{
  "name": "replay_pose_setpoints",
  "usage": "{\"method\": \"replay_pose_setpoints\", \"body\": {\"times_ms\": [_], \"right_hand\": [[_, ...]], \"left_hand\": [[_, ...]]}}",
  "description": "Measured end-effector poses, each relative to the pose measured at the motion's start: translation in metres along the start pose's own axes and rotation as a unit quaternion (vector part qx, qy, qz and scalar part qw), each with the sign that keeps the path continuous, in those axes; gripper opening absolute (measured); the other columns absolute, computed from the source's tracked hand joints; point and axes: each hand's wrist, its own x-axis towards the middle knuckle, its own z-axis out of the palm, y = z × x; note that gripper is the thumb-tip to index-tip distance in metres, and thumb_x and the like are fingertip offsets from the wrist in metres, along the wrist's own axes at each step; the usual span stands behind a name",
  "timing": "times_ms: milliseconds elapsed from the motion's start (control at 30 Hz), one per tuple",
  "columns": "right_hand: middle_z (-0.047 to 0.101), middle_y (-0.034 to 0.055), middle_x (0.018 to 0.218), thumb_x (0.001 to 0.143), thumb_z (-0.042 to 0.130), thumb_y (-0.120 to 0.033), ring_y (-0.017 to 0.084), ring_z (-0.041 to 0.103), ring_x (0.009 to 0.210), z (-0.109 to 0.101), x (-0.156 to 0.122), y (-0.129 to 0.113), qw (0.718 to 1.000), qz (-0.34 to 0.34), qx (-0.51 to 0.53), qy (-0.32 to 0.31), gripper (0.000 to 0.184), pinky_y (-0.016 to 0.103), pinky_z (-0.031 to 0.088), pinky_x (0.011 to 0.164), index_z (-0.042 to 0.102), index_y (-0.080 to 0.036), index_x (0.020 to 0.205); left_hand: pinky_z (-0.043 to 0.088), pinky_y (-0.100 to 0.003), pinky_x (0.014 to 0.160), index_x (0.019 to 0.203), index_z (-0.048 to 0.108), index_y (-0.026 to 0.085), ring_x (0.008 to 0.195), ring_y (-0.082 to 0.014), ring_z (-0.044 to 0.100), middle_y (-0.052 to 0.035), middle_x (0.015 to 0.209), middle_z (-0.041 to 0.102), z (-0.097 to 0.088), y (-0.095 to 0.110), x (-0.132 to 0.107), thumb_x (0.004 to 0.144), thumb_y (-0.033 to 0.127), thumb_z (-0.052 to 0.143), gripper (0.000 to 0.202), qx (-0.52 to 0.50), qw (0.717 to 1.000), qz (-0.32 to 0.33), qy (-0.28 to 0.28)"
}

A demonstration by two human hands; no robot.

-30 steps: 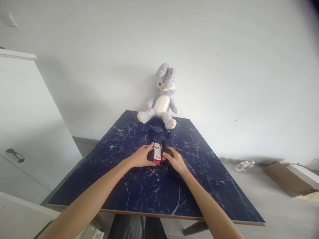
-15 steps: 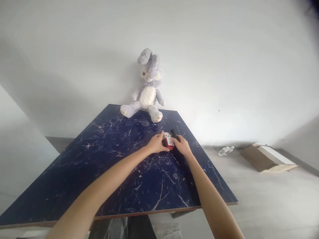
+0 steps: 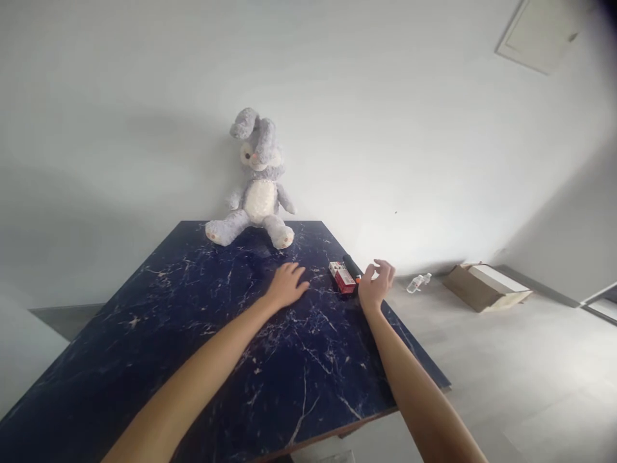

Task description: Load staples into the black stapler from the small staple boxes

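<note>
Dark blue marble with white veins covers the desk [image 3: 193, 308] in front of me, and both my bare forearms stretch out across it. My left hand [image 3: 288, 284] lies palm down on the desk with the fingers spread flat, holding nothing. My right hand [image 3: 375, 286] is near the desk's right edge, lifted a little, the fingers loosely curled and apart, also holding nothing. Between my two hands, closer to the right one, a small red and white box [image 3: 342, 278] lies flat on the desk. Right against its far side lies a slim black object [image 3: 351, 265] with an orange patch at its near end; I cannot tell what it is. My right hand is just beside both but touches neither, and my left hand is set apart from them. At the far end of the desk a grey and white plush rabbit [image 3: 255, 186] sits upright, leaning against the pale wall [image 3: 144, 96], its legs pointing toward me. On the grey floor [image 3: 506, 373] past the desk's right side lie a clear plastic bottle [image 3: 418, 282] and, farther right, a flat cardboard box [image 3: 484, 287].
</note>
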Motion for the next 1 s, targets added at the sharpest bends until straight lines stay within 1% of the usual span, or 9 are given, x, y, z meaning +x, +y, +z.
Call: {"method": "replay_pose_setpoints", "body": {"times_ms": [67, 133, 167, 267, 367, 467, 533, 667, 1000], "right_hand": [[0.056, 0.0177, 0.127, 0.095, 0.043, -0.03, 0.027, 0.054, 0.119, 0.014, -0.012, -0.023, 0.992, -0.122, 0.042, -0.016, 0.028, 0.046, 0.043, 0.1, 0.058, -0.017, 0.115], [0.057, 0.015, 0.128, 0.094, 0.047, -0.027, 0.027, 0.051, 0.123, 0.04, -0.025, -0.057, 0.962, -0.235, 0.066, -0.119, 0.023, 0.046, 0.042, 0.102, 0.058, -0.021, 0.113], [0.058, 0.014, 0.127, 0.094, 0.048, -0.025, 0.026, 0.052, 0.122, 0.057, -0.032, -0.075, 0.943, -0.278, 0.07, -0.17, 0.023, 0.044, 0.042, 0.103, 0.059, -0.021, 0.113], [0.063, 0.0124, 0.121, 0.096, 0.042, -0.025, 0.024, 0.057, 0.114, 0.107, -0.049, -0.129, 0.906, -0.315, 0.041, -0.28, 0.026, 0.036, 0.043, 0.098, 0.06, -0.02, 0.115], [0.07, 0.0075, 0.099, 0.097, 0.041, -0.03, 0.021, 0.064, 0.093, 0.145, -0.066, -0.161, 0.862, -0.289, -0.058, -0.411, 0.028, 0.029, 0.045, 0.082, 0.065, -0.02, 0.107], [0.072, 0.0051, 0.082, 0.092, 0.048, -0.035, 0.02, 0.065, 0.08, 0.163, -0.083, -0.166, 0.807, -0.289, -0.118, -0.501, 0.027, 0.027, 0.041, 0.071, 0.069, -0.021, 0.086], [0.072, 0.0061, 0.081, 0.092, 0.049, -0.036, 0.02, 0.065, 0.079, 0.167, -0.091, -0.162, 0.798, -0.288, -0.125, -0.514, 0.029, 0.026, 0.039, 0.07, 0.07, -0.021, 0.079], [0.074, 0.0073, 0.089, 0.094, 0.045, -0.036, 0.02, 0.066, 0.082, 0.168, -0.095, -0.159, 0.789, -0.278, -0.148, -0.527, 0.032, 0.026, 0.038, 0.071, 0.072, -0.021, 0.085], [0.074, 0.0072, 0.089, 0.096, 0.044, -0.04, 0.021, 0.066, 0.082, 0.17, -0.094, -0.167, 0.772, -0.279, -0.185, -0.54, 0.035, 0.027, 0.038, 0.07, 0.072, -0.022, 0.087]], "left_hand": [[0.031, -0.044, 0.115, 0.125, 0.064, 0.023, 0.133, -0.029, 0.046, -0.0096, 0.138, 0.059, -0.034, -0.047, -0.018, 0.095, 0.041, 0.049, 0.038, 0.015, 0.998, -0.042, 0.036], [0.036, -0.042, 0.111, 0.116, 0.068, 0.023, 0.124, -0.0281, 0.054, -0.0092, 0.126, 0.066, -0.066, -0.089, -0.036, 0.093, 0.035, 0.054, 0.03, 0.03, 0.985, -0.15, 0.073], [0.039, -0.043, 0.108, 0.116, 0.067, 0.019, 0.119, -0.0291, 0.057, -0.0122, 0.122, 0.068, -0.078, -0.106, -0.045, 0.095, 0.032, 0.05, 0.031, 0.04, 0.976, -0.194, 0.09], [0.049, -0.037, 0.092, 0.118, 0.065, 0.016, 0.101, -0.0243, 0.066, -0.0119, 0.108, 0.072, -0.099, -0.135, -0.063, 0.098, 0.025, 0.038, 0.034, 0.052, 0.962, -0.248, 0.097], [0.048, -0.031, 0.089, 0.109, 0.068, 0.019, 0.096, -0.0205, 0.067, -0.0076, 0.103, 0.074, -0.098, -0.141, -0.068, 0.099, 0.027, 0.042, 0.03, 0.061, 0.967, -0.235, 0.08], [0.045, -0.034, 0.091, 0.092, 0.07, 0.019, 0.097, -0.0228, 0.065, -0.0093, 0.097, 0.072, -0.09, -0.137, -0.064, 0.101, 0.031, 0.039, 0.035, 0.078, 0.974, -0.207, 0.057], [0.045, -0.035, 0.088, 0.087, 0.069, 0.019, 0.094, -0.0231, 0.064, -0.0095, 0.094, 0.071, -0.086, -0.134, -0.062, 0.101, 0.033, 0.037, 0.038, 0.083, 0.978, -0.189, 0.038], [0.044, -0.035, 0.084, 0.085, 0.068, 0.019, 0.089, -0.0231, 0.064, -0.0087, 0.089, 0.07, -0.087, -0.129, -0.061, 0.102, 0.037, 0.038, 0.038, 0.082, 0.981, -0.173, 0.011], [0.043, -0.036, 0.084, 0.083, 0.07, 0.018, 0.091, -0.0235, 0.064, -0.0095, 0.088, 0.069, -0.089, -0.129, -0.059, 0.101, 0.035, 0.039, 0.04, 0.087, 0.981, -0.174, -0.009]]}}
